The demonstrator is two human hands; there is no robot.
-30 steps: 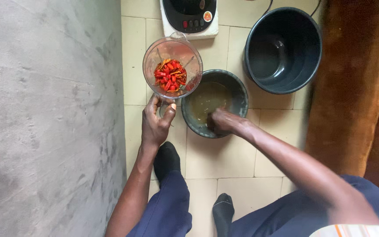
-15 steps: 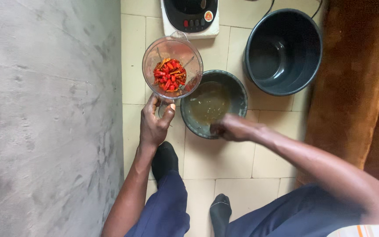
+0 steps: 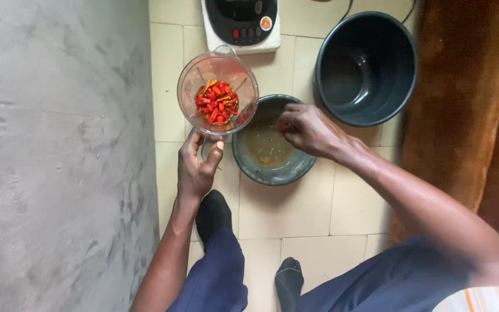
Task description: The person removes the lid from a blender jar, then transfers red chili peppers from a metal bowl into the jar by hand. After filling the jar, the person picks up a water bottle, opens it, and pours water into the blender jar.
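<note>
the person's left hand (image 3: 196, 166) is wrapped around the lower part of a clear blender jar (image 3: 218, 92), fingers curled tight on its base and handle, and it holds the jar up above the pale tiled floor (image 3: 287, 214). the jar's open mouth faces the camera, and inside it lies a heap of chopped red peppers (image 3: 216, 103) with a few orange bits among them. just to the right of the jar, its rim partly behind the jar's edge, a dark grey bowl (image 3: 272, 167) sits on the tiles with a shallow pool of brownish liquid and some small scraps at its bottom. the right hand (image 3: 307, 128) hangs over the far side of this bowl with its fingers bent and bunched together; whether they pinch anything cannot be told. beyond the bowl stands a larger dark bucket (image 3: 371, 69), close beside it, and at the top edge a white appliance with a black control panel (image 3: 241, 23) rests on the floor. a rough grey wall (image 3: 59, 156) fills the left side, a brown curtain (image 3: 463, 104) the right. the person's dark socks (image 3: 213, 212) and blue trousers (image 3: 215, 277) show below.
</note>
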